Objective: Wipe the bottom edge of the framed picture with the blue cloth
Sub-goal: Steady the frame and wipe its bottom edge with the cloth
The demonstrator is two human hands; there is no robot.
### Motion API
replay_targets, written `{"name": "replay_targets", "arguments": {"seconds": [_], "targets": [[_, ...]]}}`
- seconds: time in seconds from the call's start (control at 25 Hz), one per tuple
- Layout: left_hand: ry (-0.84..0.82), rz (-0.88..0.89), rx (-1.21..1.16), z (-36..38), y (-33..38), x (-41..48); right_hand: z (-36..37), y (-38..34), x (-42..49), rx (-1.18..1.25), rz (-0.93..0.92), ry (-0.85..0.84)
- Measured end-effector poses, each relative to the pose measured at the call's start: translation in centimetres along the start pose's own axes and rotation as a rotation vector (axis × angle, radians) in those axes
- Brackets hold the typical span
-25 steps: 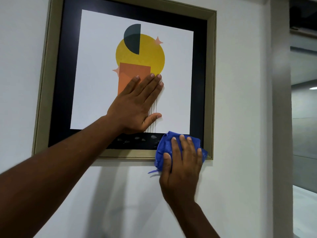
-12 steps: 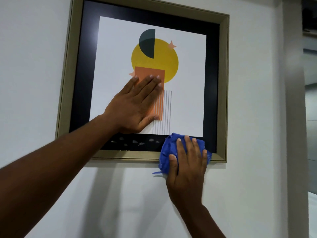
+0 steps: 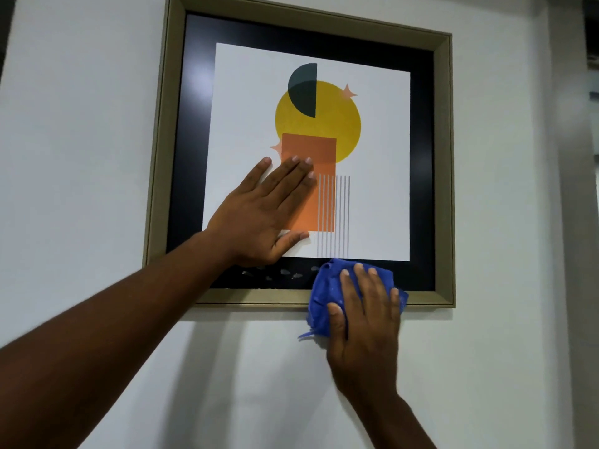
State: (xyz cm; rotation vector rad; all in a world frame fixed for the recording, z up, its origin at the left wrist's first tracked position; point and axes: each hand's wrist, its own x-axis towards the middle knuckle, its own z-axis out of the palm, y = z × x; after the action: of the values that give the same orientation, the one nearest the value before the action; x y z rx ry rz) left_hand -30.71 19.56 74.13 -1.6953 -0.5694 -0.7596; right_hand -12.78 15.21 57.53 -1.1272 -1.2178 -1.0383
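Note:
A framed picture (image 3: pixel 444 163) with a dull gold frame, black mat and an abstract print hangs on a white wall. My left hand (image 3: pixel 262 215) lies flat and spread on the glass over the lower left of the print. My right hand (image 3: pixel 366 322) presses a crumpled blue cloth (image 3: pixel 322 296) against the frame's bottom edge (image 3: pixel 259 298), right of its middle. The cloth covers that stretch of the gold edge and part of the black mat. Pale smudges (image 3: pixel 285 273) show on the black mat between my two hands.
White wall (image 3: pixel 81 157) surrounds the frame on all sides. A wall corner (image 3: pixel 557 222) runs vertically at the right, with a darker space beyond it.
My right hand and the cloth have slid a little leftwards along the bottom edge, away from the frame's right corner. My left hand has slipped lower and left on the print. My view turned left.

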Motion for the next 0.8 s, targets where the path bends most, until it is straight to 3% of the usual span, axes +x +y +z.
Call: {"name": "replay_targets", "arguments": {"seconds": [0.12, 0.28, 0.4, 0.52, 0.64, 0.8], "targets": [[-0.004, -0.004, 0.002, -0.1, -0.7, -0.9, 0.3, -1.3, 0.5, -0.001, 0.141, 0.041], [-0.003, -0.007, -0.004, -0.3, -1.2, -1.5, 0.4, -2.0, -0.1, 0.012, 0.065, -0.002], [-0.008, -0.010, -0.010, -0.4, -2.2, -1.9, 0.7, -2.6, 0.1, -0.003, 0.153, 0.017], [-0.018, 0.034, 0.017, -0.4, -3.6, -2.1, 1.1, -2.9, -0.4, 0.001, 0.097, 0.008], [-0.010, -0.012, 0.022, -0.5, -4.3, -2.4, 1.4, -4.2, 0.1, 0.028, 0.199, 0.068], [-0.004, -0.003, 0.007, -0.4, -3.9, -2.4, 2.0, -5.2, -0.4, 0.000, 0.074, 0.045]]}}
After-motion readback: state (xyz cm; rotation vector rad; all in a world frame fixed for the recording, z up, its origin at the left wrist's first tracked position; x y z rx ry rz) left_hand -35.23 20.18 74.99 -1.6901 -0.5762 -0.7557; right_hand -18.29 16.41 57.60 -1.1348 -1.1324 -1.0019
